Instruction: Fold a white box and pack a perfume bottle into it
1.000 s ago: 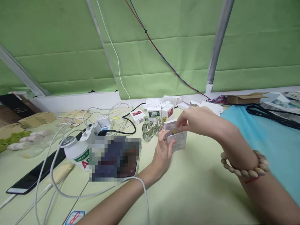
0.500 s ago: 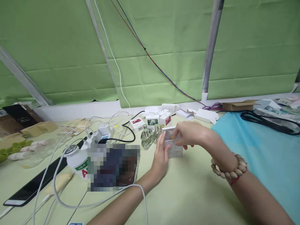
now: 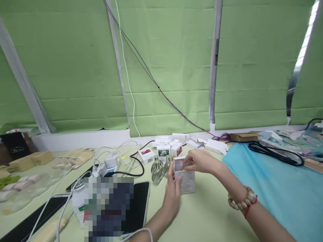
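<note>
A small pale carton [image 3: 187, 184] with grey print stands upright on the table, its top open. My left hand [image 3: 173, 195] grips the carton's left side, thumb on the front and fingers along the edge. At the carton's mouth my right hand [image 3: 200, 161] is closed, thumb and forefinger pinching a small gold cap [image 3: 183, 168]. Whatever lies below the cap is hidden inside the carton. Just left of the carton are several clear glass perfume bottles [image 3: 157, 174], close together. Behind them sit small white boxes [image 3: 164, 151] with flower pictures.
Flattened white cartons [image 3: 216, 146] lie by the wall. Left are white cables [image 3: 58, 208], a white bottle [image 3: 77, 200] and a black-screened tablet [image 3: 141, 201]. Light-blue cloth [image 3: 262, 188] covers the table's right side, with a coiled black cable [image 3: 275, 154] on it.
The camera view has tilted upward, so the table sits lower in the picture. My left hand stays on the carton, and my right fingers remain at the gold cap, the carton's opening showing more.
</note>
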The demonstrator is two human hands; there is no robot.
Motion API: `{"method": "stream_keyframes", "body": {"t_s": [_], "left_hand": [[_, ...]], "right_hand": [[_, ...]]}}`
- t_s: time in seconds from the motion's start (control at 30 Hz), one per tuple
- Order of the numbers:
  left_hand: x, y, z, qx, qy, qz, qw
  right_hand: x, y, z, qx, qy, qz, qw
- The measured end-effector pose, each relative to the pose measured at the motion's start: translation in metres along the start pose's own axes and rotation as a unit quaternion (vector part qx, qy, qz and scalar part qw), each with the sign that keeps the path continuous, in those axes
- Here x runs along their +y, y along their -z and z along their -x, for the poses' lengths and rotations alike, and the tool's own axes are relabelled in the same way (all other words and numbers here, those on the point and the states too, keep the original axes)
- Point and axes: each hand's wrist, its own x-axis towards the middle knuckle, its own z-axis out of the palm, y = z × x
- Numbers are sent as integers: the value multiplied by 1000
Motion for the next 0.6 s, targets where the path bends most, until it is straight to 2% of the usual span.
{"method": "stream_keyframes", "body": {"t_s": [0.13,0.27,0.33,0.43,0.5,0.6], "left_hand": [[-4,1,0,9,-5,-25,1000],[-2,3,0,21,-6,-53,998],[0,3,0,17,-13,-60,998],[0,2,0,11,-11,-60,998],[1,2,1,16,-9,-56,998],[3,1,3,20,-3,-21,1000]], "right_hand": [[-15,-2,4,-8,-13,20,1000],[-16,-20,7,37,-26,54,997],[-9,-37,9,87,-2,52,995],[8,-68,12,193,31,25,980],[19,-86,13,268,52,-9,962],[29,-104,14,385,79,-14,919]]}}
